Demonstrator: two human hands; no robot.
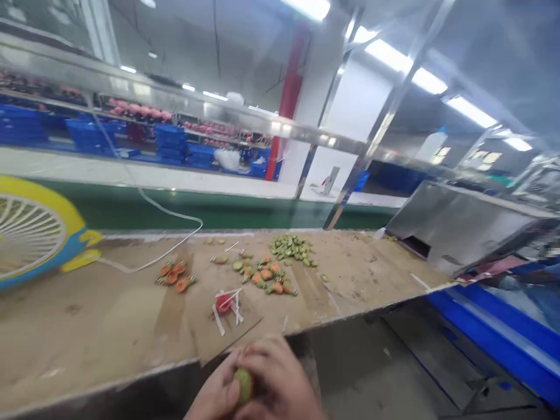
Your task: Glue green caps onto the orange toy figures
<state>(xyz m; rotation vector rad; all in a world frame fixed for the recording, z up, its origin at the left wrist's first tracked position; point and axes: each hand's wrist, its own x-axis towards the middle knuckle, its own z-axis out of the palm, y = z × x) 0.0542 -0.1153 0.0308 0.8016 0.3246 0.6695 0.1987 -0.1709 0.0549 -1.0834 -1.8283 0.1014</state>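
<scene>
Both my hands are at the bottom edge, below the front edge of the brown workbench (109,326). My left hand (216,394) and my right hand (280,382) are closed together around a small green piece (244,385) held between them. On the bench beyond lie a pile of small green pieces (292,247), a scatter of orange-and-green pieces (265,274), a smaller orange group (175,275), and a red piece with white sticks (225,304).
A yellow-and-blue fan (35,230) stands at the left with a white cable (166,213) running across the bench. A green conveyor belt (196,210) runs behind. A metal box (455,224) sits at the right, with blue crates (494,332) below it.
</scene>
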